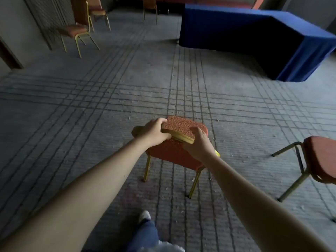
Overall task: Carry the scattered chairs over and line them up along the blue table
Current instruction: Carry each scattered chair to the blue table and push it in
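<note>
A red padded chair (pixel 179 127) with gold metal legs is right in front of me, and both hands grip the top of its backrest. My left hand (pixel 153 132) holds the left end and my right hand (pixel 199 145) holds the right end. Whether its legs touch the carpet I cannot tell. The blue table (pixel 227 28), draped to the floor in blue cloth, stands at the far right. Another red chair (pixel 317 159) stands close on my right. Two more chairs (pixel 76 31) stand at the far left by the wall.
Grey carpet with dark grid lines (pixel 91 99) spreads between me and the table. A further chair (pixel 150 8) stands at the back centre. A wall and a dark door frame (pixel 9 55) line the left side. My foot (pixel 145 215) shows below.
</note>
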{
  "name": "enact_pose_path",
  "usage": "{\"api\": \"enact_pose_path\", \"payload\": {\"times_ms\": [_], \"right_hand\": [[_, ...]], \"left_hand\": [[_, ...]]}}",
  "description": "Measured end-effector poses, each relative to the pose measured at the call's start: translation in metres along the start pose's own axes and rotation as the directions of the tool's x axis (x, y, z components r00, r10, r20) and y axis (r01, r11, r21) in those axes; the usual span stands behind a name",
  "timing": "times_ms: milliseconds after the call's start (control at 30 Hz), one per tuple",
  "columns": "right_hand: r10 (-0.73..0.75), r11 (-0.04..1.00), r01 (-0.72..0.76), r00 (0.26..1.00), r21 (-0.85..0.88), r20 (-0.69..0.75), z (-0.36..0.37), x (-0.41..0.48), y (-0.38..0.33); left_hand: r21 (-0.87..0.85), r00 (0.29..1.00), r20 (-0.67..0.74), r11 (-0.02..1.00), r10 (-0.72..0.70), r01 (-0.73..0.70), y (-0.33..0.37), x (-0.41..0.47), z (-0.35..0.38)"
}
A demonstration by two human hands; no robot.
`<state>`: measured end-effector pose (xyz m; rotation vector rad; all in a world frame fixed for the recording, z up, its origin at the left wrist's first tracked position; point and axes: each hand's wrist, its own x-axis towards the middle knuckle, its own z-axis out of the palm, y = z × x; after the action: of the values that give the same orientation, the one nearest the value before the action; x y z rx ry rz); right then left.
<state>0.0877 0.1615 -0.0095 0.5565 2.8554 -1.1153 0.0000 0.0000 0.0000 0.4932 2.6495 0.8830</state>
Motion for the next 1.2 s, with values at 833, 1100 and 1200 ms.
{"api": "enact_pose_path", "payload": {"times_ms": [833, 1100, 1200], "right_hand": [[0.086, 0.963, -0.140, 0.969, -0.228, -0.232, -0.051, 0.228, -0.017], [0.019, 0.971, -0.082, 0.963, -0.225, -0.268, -0.126, 0.375, -0.020], [-0.017, 0.971, -0.053, 0.958, -0.234, -0.286, -0.151, 0.430, -0.017]], "left_hand": [[0.156, 0.902, 0.390, 0.953, 0.183, -0.261, 0.022, 0.268, -0.063], [0.147, 0.933, -0.014, 0.924, 0.359, -0.353, 0.059, 0.388, -0.071], [0.235, 0.884, -0.150, 0.885, 0.442, -0.402, 0.077, 0.441, -0.071]]}}
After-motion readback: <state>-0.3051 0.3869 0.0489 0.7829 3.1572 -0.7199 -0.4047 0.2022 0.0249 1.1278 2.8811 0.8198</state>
